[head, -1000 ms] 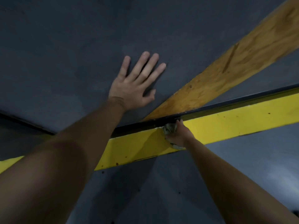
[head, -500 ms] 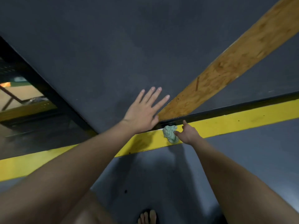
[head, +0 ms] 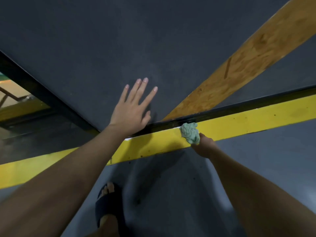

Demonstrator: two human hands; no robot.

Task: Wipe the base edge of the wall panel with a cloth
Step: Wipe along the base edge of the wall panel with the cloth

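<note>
The dark grey wall panel fills the upper view. Its black base edge runs along a yellow floor strip. My left hand lies flat on the panel just above the base edge, fingers spread, holding nothing. My right hand is closed on a crumpled pale green cloth. The cloth rests on the yellow strip and touches the black base edge.
A bare wooden plank runs diagonally across the panel from the base edge up to the right. A black frame edge bounds the panel at left, with an opening beyond it. My foot in a dark sandal stands on the grey floor.
The view has tilted down and my sandalled foot shows more. My left hand stayed flat on the panel. My right hand and the cloth sit further right along the yellow strip, the cloth more exposed.
</note>
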